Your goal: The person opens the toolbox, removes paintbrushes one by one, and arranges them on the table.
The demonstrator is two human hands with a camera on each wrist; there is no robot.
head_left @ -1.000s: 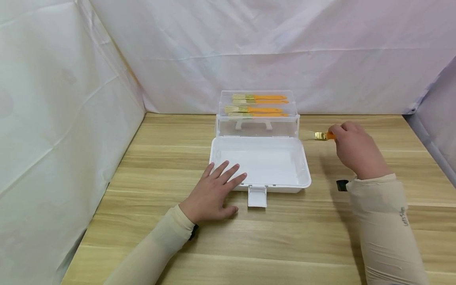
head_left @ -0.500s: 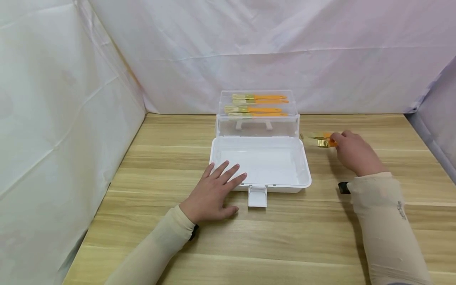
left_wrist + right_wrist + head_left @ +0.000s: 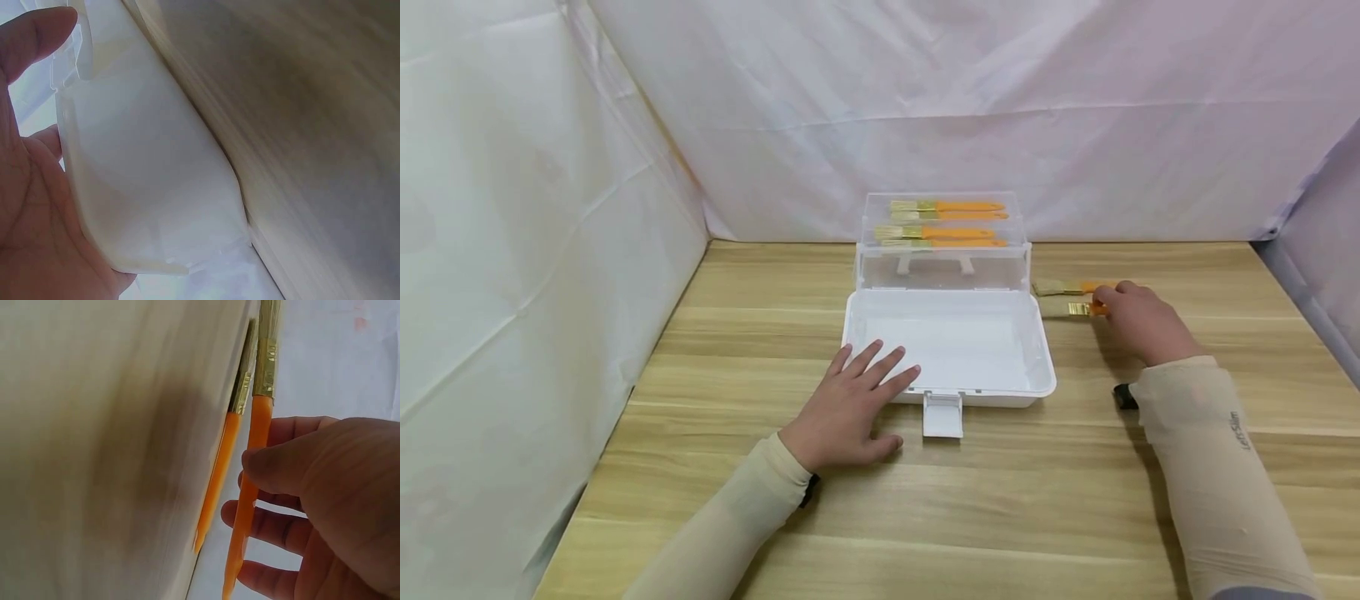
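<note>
wooden table point(image 3: 1000, 508), open white box point(image 3: 970, 337) set toward rear edge, clear lid point(image 3: 880, 271) raised behind. left hand point(image 3: 847, 408): fingers spread over box's front-left corner, gripping nothing. right hand point(image 3: 1146, 322): thumb and fingers pinching orange-handled brush point(image 3: 1079, 309) just off box's right edge, bristles toward box. second brush point(image 3: 1060, 288) lying just behind it. more brushes point(image 3: 958, 234) at lid, some maybe reflections. step in hand seems setting down or lifting brush; next move likely calls for gentle pinch, without knocking neighbour.

This looks like a small booth. A wooden table point(image 3: 1000, 500) is closed in by a white far cloth point(image 3: 925, 108), a white left cloth point(image 3: 512, 217) and a white right cloth point(image 3: 1326, 225). The room behind is hidden.
</note>
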